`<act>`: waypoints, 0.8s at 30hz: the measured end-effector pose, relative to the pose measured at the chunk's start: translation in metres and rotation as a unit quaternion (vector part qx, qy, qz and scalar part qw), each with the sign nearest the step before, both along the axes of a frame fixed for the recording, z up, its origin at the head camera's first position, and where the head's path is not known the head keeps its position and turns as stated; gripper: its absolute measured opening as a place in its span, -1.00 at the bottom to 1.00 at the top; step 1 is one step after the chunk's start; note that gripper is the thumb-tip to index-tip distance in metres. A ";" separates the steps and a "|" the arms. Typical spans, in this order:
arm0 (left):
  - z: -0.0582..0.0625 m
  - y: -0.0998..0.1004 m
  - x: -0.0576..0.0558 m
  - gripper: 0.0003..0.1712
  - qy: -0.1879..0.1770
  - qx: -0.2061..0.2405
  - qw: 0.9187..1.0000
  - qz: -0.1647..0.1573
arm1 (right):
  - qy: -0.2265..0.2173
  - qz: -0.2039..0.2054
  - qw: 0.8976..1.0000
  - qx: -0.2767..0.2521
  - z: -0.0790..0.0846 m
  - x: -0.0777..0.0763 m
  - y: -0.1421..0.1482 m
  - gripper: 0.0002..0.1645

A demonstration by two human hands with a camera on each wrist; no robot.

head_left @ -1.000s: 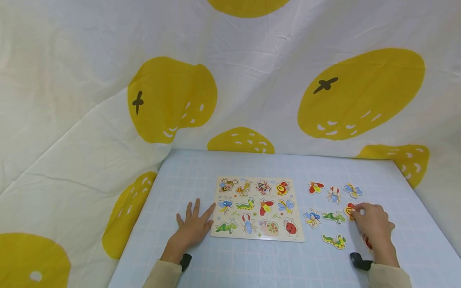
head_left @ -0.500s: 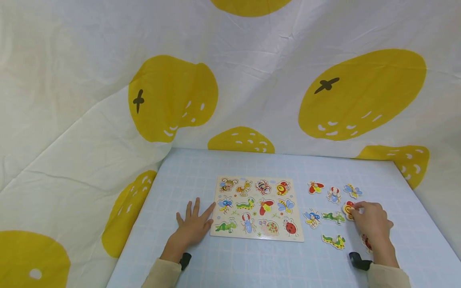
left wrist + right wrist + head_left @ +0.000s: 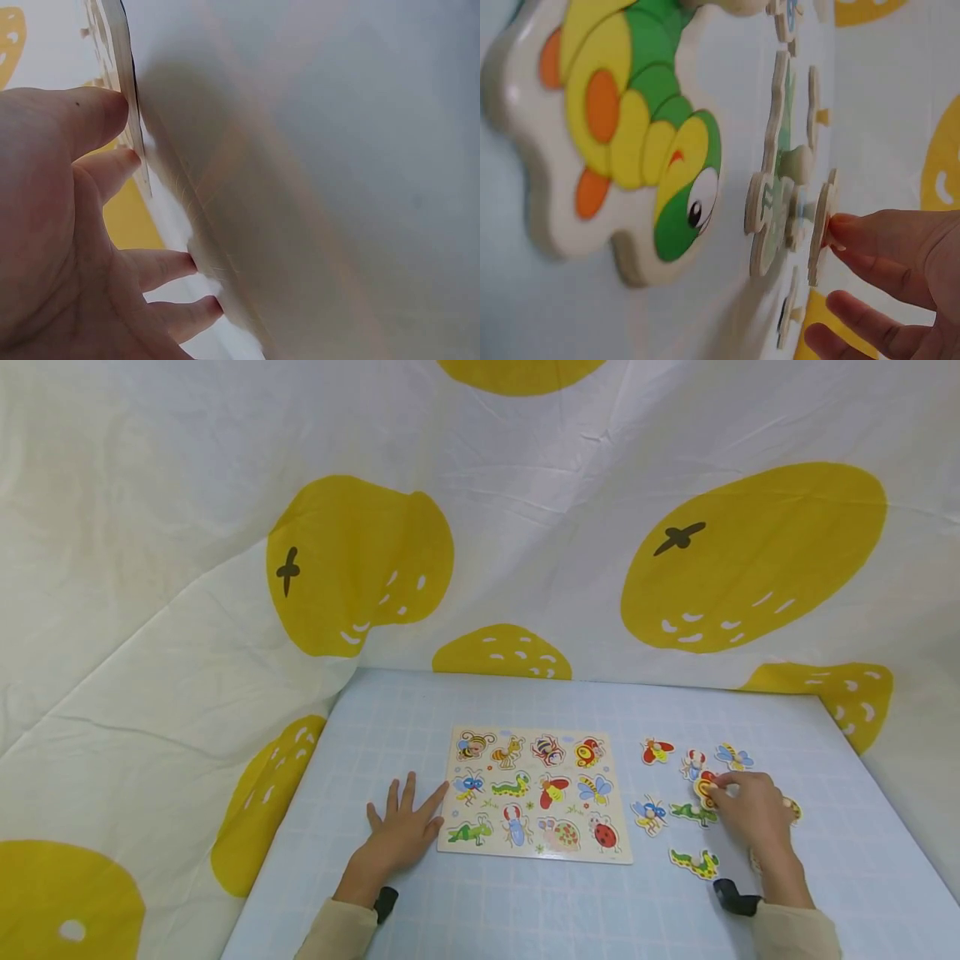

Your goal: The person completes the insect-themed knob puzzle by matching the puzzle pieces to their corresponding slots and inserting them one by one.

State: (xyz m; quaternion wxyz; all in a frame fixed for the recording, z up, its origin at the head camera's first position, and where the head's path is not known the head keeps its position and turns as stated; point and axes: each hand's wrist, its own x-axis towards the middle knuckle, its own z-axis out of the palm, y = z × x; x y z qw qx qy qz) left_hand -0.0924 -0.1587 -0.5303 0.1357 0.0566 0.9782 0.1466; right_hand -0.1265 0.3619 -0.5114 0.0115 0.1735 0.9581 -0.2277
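In the head view my right hand (image 3: 757,818) pinches a red-and-yellow wooden puzzle piece (image 3: 703,789) with a spiral pattern. The right wrist view shows that piece (image 3: 821,240) edge-on between thumb and finger, off the table. Close under it lie a green grasshopper piece (image 3: 693,812) and a blue beetle piece (image 3: 694,765). My left hand (image 3: 401,835) lies with spread fingers at the left side of the insect puzzle board (image 3: 525,855). In the left wrist view, its thumb and one finger touch the board's edge (image 3: 124,60).
Around the right hand lie a caterpillar piece (image 3: 696,863), a blue mosquito piece (image 3: 650,815), a red-winged piece (image 3: 657,750) and a dragonfly piece (image 3: 735,757). Another piece (image 3: 792,810) is partly behind the hand. A patterned curtain (image 3: 525,568) hangs behind the table (image 3: 480,910).
My right hand has lifted the red-and-yellow piece and carried it left, over the grasshopper and beetle pieces. A piece behind the hand has come into view. The left hand stays put.
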 end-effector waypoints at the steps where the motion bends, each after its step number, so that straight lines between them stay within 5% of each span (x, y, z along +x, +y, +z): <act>1: 0.000 0.000 0.000 -0.33 0.000 -0.001 1.000 0.000 | 0.003 0.005 1.000 0.002 0.000 -0.001 -0.002 -0.64; 24: 0.001 0.001 0.001 -0.33 0.002 0.006 1.000 -0.001 | 0.049 0.083 0.995 -0.026 0.003 -0.025 -0.059 -0.72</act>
